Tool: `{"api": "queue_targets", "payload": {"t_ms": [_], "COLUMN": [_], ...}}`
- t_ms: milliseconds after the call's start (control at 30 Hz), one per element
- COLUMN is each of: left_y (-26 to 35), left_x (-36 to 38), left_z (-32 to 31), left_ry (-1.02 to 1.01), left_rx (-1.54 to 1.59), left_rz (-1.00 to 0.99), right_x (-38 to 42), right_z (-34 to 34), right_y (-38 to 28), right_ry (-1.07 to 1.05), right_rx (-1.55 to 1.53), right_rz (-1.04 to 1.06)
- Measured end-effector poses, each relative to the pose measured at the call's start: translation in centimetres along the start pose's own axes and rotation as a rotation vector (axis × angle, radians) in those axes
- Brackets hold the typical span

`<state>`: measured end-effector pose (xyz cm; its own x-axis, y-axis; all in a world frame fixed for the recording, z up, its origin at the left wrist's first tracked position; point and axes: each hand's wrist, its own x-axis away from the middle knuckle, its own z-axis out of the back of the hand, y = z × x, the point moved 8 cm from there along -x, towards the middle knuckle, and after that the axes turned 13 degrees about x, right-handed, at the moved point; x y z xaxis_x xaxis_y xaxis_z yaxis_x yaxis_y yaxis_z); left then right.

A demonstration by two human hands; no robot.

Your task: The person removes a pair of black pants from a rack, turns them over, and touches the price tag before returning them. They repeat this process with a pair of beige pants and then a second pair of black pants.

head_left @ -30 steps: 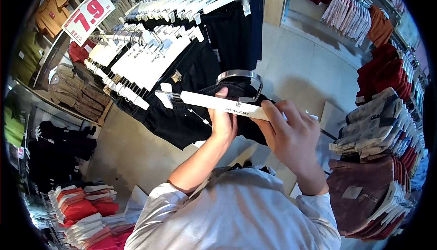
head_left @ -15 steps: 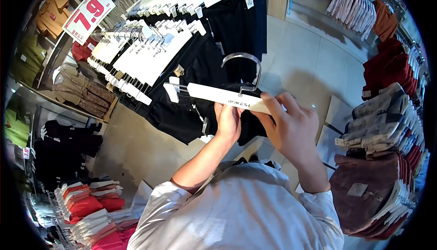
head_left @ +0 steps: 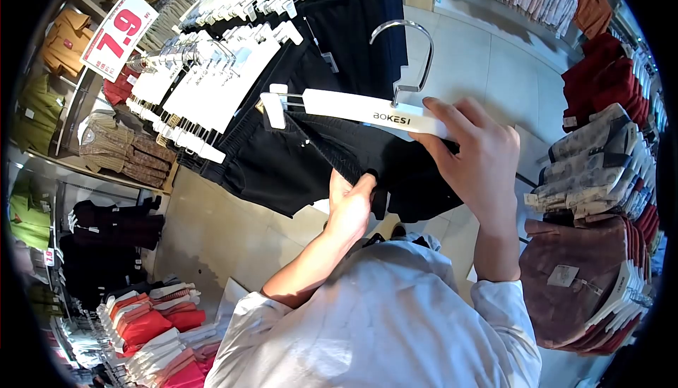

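A white clip hanger printed BOKESI, with a metal hook, is held up in front of me. My right hand pinches its right end between thumb and fingers. Black pants hang below the bar, their elastic waistband sagging in the middle. My left hand grips that waistband from below, thumb on top. The hanger's left clip sits at the left end of the waistband; the right clip is hidden behind my right hand.
A rack of black pants on white hangers stands just ahead to the left, under a 7.9 price sign. Maroon tops and patterned garments hang on the right. Red and white garments hang at lower left.
The hanger has risen and moved slightly right with my right hand. My left hand has dropped away from the bar and now pulls the waistband down, spreading the pants into view.
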<state>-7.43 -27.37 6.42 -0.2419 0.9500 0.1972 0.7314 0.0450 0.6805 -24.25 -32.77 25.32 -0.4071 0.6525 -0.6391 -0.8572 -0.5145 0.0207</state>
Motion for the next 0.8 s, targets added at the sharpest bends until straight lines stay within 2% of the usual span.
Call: {"api": "queue_targets", "payload": {"t_ms": [67,200,300,400,467,500,567,600,667,700,800], "left_y": [1.2,1.4,2.2,2.2,1.1,0.8,-1.8,-1.8,-2.3,-2.2,-1.8], "left_x": [0.6,1.6,1.8,1.5,1.6,1.6,1.6,1.8,2.4,2.4,2.6], "left_z": [-0.4,-1.0,-2.0,-2.4,-3.2,-3.3,-2.5,-2.9,-4.6,-4.9,-3.9], "left_ry": [-0.046,-0.108,-0.122,-0.139,-0.151,-0.151,-0.018,-0.018,-0.071,-0.136,-0.139], "left_rx": [-0.119,-0.129,-0.072,-0.133,-0.023,-0.021,0.133,0.133,0.362,0.313,0.177], "left_rz": [-0.221,-0.232,-0.319,-0.281,-0.113,-0.114,0.140,0.140,0.234,0.215,0.140], "right_x": [0.1,0.1,0.0,-0.1,0.0,0.1,0.3,0.3,0.3,0.4,0.4], "right_z": [0.1,0.4,0.9,0.9,1.3,1.3,1.2,1.2,1.1,0.9,-0.3], "right_y": [0.0,0.3,0.1,-0.3,-0.9,-1.2,-1.9,-2.0,-2.2,-2.0,-1.0], "right_ry": [0.021,0.010,0.030,0.005,0.059,0.058,0.072,0.071,0.063,0.061,0.014], "right_rx": [-0.055,-0.116,-0.138,-0.096,-0.110,-0.110,-0.148,-0.148,-0.235,-0.234,-0.188], "right_rz": [0.003,0.005,0.021,0.020,0.037,0.038,0.057,0.057,0.069,0.067,0.013]}}
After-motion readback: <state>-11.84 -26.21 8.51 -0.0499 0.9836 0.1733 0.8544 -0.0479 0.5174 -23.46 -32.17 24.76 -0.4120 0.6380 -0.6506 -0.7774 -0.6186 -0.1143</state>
